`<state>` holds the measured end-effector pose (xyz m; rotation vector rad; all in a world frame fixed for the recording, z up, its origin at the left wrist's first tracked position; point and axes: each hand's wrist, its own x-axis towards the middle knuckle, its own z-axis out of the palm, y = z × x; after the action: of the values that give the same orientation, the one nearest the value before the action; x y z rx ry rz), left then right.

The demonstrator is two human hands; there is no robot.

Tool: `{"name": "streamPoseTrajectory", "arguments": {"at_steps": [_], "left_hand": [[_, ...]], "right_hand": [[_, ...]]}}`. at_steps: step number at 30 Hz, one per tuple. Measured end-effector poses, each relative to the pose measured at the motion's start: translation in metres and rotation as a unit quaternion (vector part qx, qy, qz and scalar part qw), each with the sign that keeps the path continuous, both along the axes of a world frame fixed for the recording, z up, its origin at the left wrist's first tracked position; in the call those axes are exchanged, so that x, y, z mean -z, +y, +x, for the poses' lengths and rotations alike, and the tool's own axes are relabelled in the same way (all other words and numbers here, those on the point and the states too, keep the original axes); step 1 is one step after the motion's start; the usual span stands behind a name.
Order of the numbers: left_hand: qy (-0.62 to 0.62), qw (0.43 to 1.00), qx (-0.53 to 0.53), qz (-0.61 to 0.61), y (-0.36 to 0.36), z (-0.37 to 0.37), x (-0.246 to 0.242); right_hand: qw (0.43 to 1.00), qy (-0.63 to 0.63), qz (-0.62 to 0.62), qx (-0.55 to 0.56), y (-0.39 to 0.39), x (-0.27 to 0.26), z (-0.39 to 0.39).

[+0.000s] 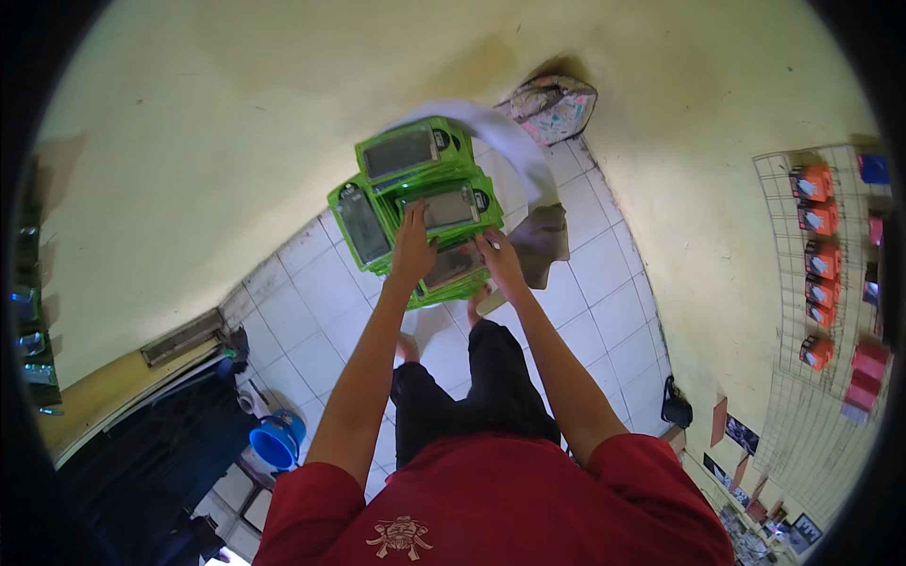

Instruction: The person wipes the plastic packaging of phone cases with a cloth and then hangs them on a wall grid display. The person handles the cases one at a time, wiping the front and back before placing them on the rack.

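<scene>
Several stacks of green-framed phone-case packages with clear windows lie close together on a white round-edged surface [524, 152]. One package [449, 209] with a pale case lies under the fingers of my left hand [414, 247], which rest on its window and left part. My right hand [501, 262] is at the lower right corner of that package, with a small white thing at its fingertips. Another package [453, 263] with a dark case lies below, between my hands. A top stack [400, 152] and a left stack [362, 223] stand beside them. Whether either hand grips a package is unclear.
A patterned bag [555, 110] leans at the wall corner. A dark cloth [541, 240] hangs beside the white surface. Blue buckets [274, 442] stand at lower left on the tiled floor, a black bag [677, 405] at the right wall. A wire rack [786, 262] holds orange packages.
</scene>
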<state>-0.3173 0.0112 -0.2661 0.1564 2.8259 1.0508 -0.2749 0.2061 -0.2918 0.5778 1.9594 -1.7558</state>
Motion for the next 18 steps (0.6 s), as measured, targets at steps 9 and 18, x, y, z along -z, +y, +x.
{"name": "streamPoseTrajectory", "arguments": {"at_steps": [9,18], "left_hand": [[-0.033,0.958,0.096,-0.269,0.027,0.018,0.057],[-0.071,0.986,0.082,-0.129,0.031,0.052,0.020]], "right_hand": [[0.932,-0.111,-0.193,0.285,-0.025,0.043,-0.018],[0.908,-0.129,-0.191,0.350,-0.021,0.058,-0.007]]}}
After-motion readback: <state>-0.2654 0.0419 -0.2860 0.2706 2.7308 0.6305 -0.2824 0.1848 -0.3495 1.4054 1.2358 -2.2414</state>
